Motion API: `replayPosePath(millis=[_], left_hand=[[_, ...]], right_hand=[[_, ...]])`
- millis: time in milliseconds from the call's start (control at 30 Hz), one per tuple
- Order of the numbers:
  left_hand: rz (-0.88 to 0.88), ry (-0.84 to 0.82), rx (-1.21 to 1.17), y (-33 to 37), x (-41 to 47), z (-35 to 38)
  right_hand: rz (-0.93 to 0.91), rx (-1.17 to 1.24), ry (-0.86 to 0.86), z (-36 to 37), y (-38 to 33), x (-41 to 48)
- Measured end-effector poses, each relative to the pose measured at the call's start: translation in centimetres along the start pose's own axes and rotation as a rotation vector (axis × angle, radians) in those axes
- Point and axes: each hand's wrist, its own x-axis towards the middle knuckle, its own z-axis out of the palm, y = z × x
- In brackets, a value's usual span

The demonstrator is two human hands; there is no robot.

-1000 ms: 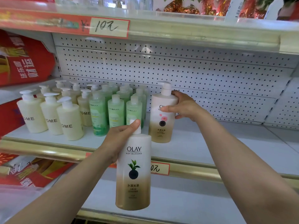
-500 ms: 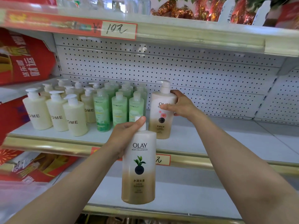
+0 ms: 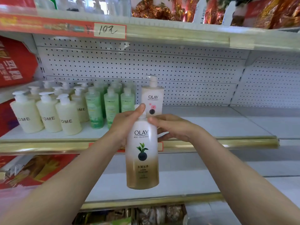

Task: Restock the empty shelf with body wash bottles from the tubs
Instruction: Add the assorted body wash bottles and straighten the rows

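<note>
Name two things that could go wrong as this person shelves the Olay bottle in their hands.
The left hand grips the held Olay bottle only near its pump, the body hanging free; it might slip. Set down carelessly, it could topple the standing Olay bottle into the green bottles beside it.

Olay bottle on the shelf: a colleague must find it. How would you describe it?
On the middle shelf, right of the cream bottles and green bottles, stands one Olay bottle. Its label shows a pink flower, unlike the green leaf on the held bottle.
</note>
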Motion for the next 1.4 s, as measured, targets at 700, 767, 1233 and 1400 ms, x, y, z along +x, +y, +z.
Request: replayPosePath(millis=[700,767,1233,1400], left_hand=[[0.312,0.154,0.204,2.9,4.2,5.1],[0.345,0.222,0.247,3.1,5.6,4.9],[0.432,0.33,0.438,2.0,10.3,7.4],[0.473,0.357,0.447,0.9,10.9,7.4]], right_hand=[[-0.132,0.028,0.216,-7.2,1.7,-1.7],[-0.142,0.039,0.264,-9.2,1.6,-1.1],[-0.162,0.098,0.367,-16.7,2.7,5.2],[-0.129,0.089,0.325,-17.3,4.5,7.5]])
